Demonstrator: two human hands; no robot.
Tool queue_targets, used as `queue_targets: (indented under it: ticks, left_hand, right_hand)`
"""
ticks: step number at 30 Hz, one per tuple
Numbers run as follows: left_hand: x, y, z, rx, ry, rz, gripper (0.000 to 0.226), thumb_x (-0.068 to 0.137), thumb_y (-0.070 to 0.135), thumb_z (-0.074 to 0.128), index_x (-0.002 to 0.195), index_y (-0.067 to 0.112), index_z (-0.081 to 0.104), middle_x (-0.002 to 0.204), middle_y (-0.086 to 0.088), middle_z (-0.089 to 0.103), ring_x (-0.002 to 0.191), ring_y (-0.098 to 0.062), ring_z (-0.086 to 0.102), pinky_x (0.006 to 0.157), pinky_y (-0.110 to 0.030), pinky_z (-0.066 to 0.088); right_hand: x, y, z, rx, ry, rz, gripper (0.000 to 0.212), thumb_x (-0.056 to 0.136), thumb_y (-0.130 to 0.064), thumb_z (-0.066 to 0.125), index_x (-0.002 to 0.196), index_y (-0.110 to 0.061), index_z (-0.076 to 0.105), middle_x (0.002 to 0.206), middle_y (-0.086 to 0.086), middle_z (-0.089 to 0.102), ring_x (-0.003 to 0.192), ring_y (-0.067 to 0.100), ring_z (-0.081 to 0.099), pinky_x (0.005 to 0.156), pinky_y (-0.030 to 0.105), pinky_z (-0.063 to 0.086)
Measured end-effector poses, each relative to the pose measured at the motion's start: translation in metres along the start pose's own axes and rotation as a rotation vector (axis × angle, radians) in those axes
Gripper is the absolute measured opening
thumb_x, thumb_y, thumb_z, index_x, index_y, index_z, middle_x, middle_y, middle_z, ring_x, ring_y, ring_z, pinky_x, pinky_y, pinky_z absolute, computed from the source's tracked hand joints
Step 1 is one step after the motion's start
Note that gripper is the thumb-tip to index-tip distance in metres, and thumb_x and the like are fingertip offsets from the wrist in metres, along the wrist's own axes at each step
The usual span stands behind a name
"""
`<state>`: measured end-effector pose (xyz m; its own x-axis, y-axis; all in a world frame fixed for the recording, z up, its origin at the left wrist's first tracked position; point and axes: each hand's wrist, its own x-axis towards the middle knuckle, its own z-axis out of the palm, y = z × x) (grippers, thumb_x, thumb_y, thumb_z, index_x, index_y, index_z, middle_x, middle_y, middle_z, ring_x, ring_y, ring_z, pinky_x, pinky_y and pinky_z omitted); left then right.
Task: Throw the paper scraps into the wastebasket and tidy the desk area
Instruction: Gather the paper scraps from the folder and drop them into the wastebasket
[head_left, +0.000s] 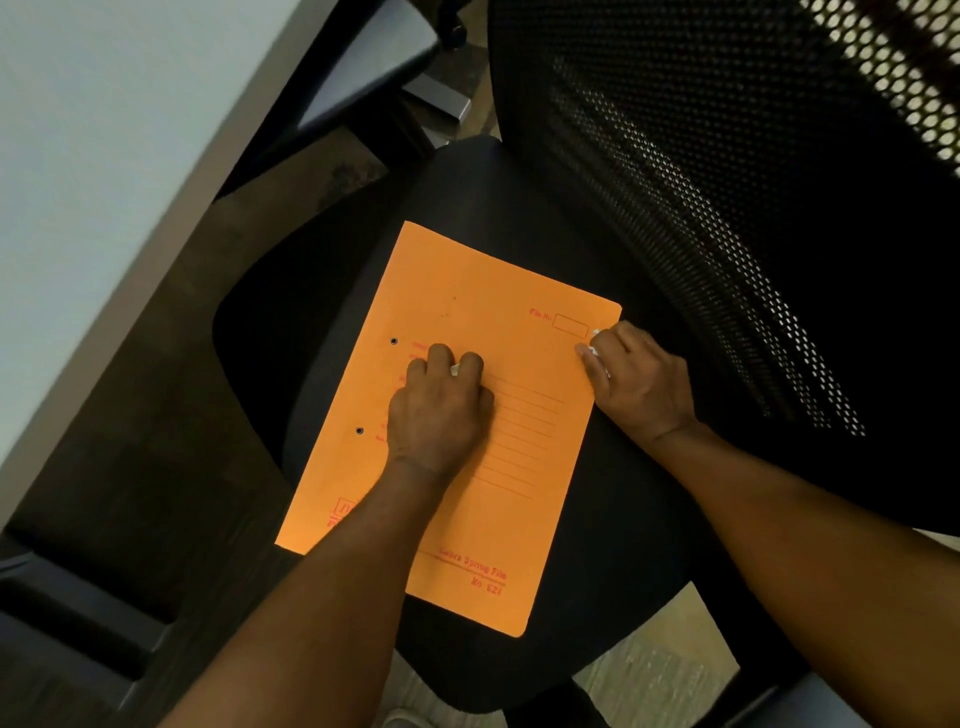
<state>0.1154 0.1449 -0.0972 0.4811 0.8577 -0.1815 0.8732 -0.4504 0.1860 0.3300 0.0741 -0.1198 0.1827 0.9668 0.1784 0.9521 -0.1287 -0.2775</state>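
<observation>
One orange file folder (483, 395) lies on one black chair seat (623, 519), and two hands, left hand (439, 410) and right hand (636, 379), each squeeze one white paper scrap (455, 369).

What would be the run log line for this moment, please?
left hand: shut on scrap | right hand: shut on scrap | folder: on chair seat
</observation>
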Motion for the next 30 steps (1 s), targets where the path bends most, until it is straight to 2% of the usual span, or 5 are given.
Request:
queue_targets:
  ticks: [4,14,18,23,30]
  left_hand:
    - [0.011,0.0,-0.012,-0.027,-0.013,0.015,0.039,0.103,0.042,0.029,0.102,0.013,0.056,0.094,-0.007,0.054,0.079,-0.025,0.054,0.059,-0.038,0.044]
    - [-0.054,-0.034,-0.035,-0.316,0.372,-0.183,0.046,0.1,0.037,0.048,0.058,0.016,0.048,0.049,0.004,0.04,0.04,-0.016,0.036,0.041,-0.026,0.023]
    - [-0.103,-0.065,-0.04,-0.434,0.397,-0.328,0.049,0.096,0.04,0.043,0.054,0.016,0.043,0.045,0.0,0.043,0.038,-0.019,0.038,0.038,-0.032,0.03]
    - [-0.187,-0.127,-0.039,-0.553,0.419,-0.587,0.053,0.099,0.046,0.043,0.056,0.018,0.053,0.048,0.006,0.05,0.042,-0.011,0.046,0.043,-0.027,0.033]
    - [-0.339,-0.21,-0.015,-0.54,0.479,-0.904,0.053,0.099,0.048,0.046,0.057,0.017,0.054,0.048,0.006,0.049,0.042,-0.011,0.044,0.045,-0.025,0.027]
  right_hand:
    - [0.004,-0.014,-0.005,0.062,0.042,-0.014,0.023,0.102,-0.021,0.046,0.106,-0.006,0.064,0.086,0.011,0.061,0.067,0.023,0.06,0.049,0.039,0.053]
    - [0.011,-0.138,-0.015,0.304,0.194,0.017,0.05,0.1,-0.044,0.046,0.064,-0.012,0.057,0.058,0.004,0.054,0.046,0.019,0.047,0.038,0.035,0.04]
    - [-0.002,-0.21,-0.011,0.392,0.174,0.004,0.053,0.091,-0.049,0.059,0.053,-0.015,0.046,0.05,0.0,0.043,0.043,0.022,0.038,0.038,0.031,0.027]
    - [-0.039,-0.308,-0.001,0.521,0.016,-0.152,0.052,0.094,-0.044,0.055,0.052,-0.022,0.033,0.049,-0.005,0.03,0.042,0.023,0.033,0.038,0.037,0.028]
    - [-0.144,-0.433,0.04,0.693,-0.339,-0.34,0.061,0.1,-0.051,0.04,0.055,-0.013,0.057,0.046,-0.004,0.05,0.04,0.018,0.05,0.041,0.039,0.04]
